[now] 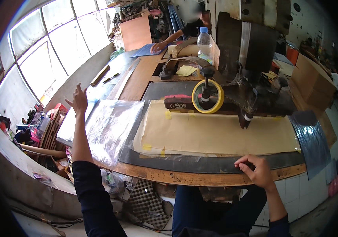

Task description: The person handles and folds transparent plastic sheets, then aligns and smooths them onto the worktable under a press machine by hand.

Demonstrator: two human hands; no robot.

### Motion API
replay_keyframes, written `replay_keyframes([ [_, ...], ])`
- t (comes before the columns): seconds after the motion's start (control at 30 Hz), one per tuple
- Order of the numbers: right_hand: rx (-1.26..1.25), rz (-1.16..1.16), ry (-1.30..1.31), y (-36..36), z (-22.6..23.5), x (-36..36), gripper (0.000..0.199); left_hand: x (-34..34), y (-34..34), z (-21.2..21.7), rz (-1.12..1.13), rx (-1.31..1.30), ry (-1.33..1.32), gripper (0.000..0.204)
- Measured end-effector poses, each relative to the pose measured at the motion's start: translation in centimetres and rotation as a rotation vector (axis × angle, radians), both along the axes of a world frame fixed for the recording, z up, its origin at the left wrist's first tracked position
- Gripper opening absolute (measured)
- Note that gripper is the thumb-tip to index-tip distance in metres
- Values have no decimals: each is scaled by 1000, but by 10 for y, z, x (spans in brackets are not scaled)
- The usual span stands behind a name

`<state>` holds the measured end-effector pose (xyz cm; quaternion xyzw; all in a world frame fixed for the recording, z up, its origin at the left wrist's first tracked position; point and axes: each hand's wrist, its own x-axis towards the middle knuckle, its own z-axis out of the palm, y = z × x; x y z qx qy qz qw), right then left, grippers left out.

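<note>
My left hand [79,99] is raised at the left of the table, fingers spread and holding nothing. Beside it lie clear plastic sheets [111,124], shiny and overlapping the table's left front part. My right hand [257,170] hovers at the table's front edge with its fingers curled in; nothing shows in them. Beyond it a wide tan paper sheet [216,136], with bits of yellow tape along its edges, rests on a black mat [184,162]. Over the paper's far edge stretches a dark machine bar [228,107], with a roll of yellow tape [194,99] hanging on a knob there.
A heavy press-like machine [257,47] stands behind the bar. Bluish clear film [311,144] droops over the table's right corner. Farther back are a water bottle [203,41], yellow paper slips [186,70] and another person's hand [159,47] on a blue sheet. Cardboard boxes [315,81] stand right.
</note>
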<state>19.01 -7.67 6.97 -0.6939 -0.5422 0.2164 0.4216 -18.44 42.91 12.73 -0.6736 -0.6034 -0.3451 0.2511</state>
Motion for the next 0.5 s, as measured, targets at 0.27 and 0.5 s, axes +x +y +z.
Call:
replay_keyframes([
  [0.27, 127, -27, -66, -9, -9, 4, 8, 45, -166, -53, -336, -651, 148, 74],
  [0.5, 167, 13, -70, -3, -6, 1, 9, 84, -255, -61, -288, -556, 294, 75],
])
